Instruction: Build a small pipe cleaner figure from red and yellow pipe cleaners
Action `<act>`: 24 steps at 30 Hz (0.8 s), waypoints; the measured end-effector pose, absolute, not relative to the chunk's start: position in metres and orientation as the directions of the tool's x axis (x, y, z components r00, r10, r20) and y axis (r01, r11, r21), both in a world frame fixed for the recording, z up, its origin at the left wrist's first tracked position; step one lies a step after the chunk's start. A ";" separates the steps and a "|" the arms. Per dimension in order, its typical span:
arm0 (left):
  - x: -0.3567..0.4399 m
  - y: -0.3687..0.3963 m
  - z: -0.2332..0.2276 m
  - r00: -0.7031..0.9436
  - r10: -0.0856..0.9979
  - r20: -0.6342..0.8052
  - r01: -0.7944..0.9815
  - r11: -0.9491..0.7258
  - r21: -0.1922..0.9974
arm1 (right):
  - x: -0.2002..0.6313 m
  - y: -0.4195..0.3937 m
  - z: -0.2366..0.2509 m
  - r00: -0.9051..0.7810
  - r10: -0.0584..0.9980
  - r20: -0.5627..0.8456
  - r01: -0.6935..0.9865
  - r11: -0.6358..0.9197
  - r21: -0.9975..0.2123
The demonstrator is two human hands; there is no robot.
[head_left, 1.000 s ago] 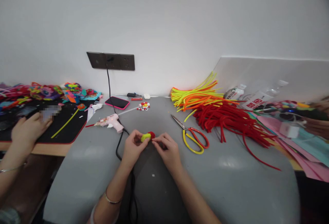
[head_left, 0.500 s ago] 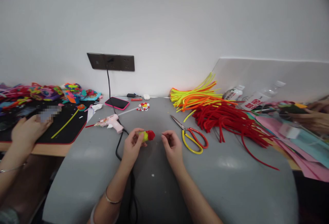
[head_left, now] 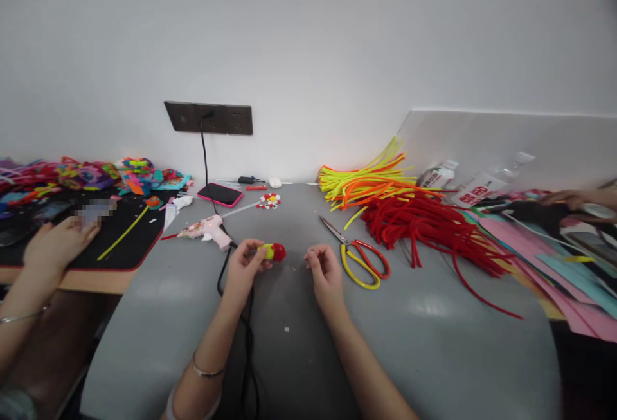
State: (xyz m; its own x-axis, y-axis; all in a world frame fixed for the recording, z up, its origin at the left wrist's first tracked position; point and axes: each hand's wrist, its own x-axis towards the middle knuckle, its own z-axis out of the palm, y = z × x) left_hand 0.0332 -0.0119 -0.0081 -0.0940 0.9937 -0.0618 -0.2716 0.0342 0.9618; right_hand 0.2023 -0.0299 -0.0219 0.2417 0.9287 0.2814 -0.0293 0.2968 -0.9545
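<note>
My left hand (head_left: 245,267) pinches a small red and yellow-green fuzzy piece (head_left: 276,252), its red end pointing right; it looks made of pipe cleaner. A short gap away, my right hand (head_left: 326,272) is closed, thumb against fingers, and whatever it may hold is too small to name. Just right of that hand lies a pair of scissors (head_left: 360,261) with one yellow and one red handle, blades toward the wall. Left of my left hand rests a pink glue gun (head_left: 208,231) on its side, its black cord running under my left arm.
Bundles of yellow and orange pipe cleaners (head_left: 361,182) and red pipe cleaners (head_left: 424,224) lie at the back right. A phone (head_left: 220,194) and a small flower ornament (head_left: 268,200) sit behind. Another person's hand (head_left: 55,246) holds a blurred object at left; another's hand shows far right.
My left hand has shifted slightly left with the fuzzy piece, and my right hand slightly right. At far right, the other person's hands have moved back and papers there shifted.
</note>
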 end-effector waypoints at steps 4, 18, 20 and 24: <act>0.031 -0.011 -0.010 -0.084 0.992 -0.093 -0.319 0.062 0.946 | 0.203 -0.030 -0.022 0.233 0.932 0.278 -0.013 0.289 -0.957; -0.038 -0.060 0.027 -0.406 0.906 -0.120 -0.513 -0.117 0.851 | 0.179 0.009 0.013 0.156 0.894 0.420 0.114 0.406 -0.906; -0.047 -0.068 0.031 -0.484 0.864 -0.139 -0.517 -0.153 0.842 | 0.159 0.019 0.020 -0.068 0.900 0.430 0.205 0.434 -0.877; -0.056 -0.081 0.033 -0.586 0.787 -0.192 -0.547 -0.209 0.811 | 0.107 0.037 0.024 -0.414 0.870 0.270 0.431 0.448 -0.783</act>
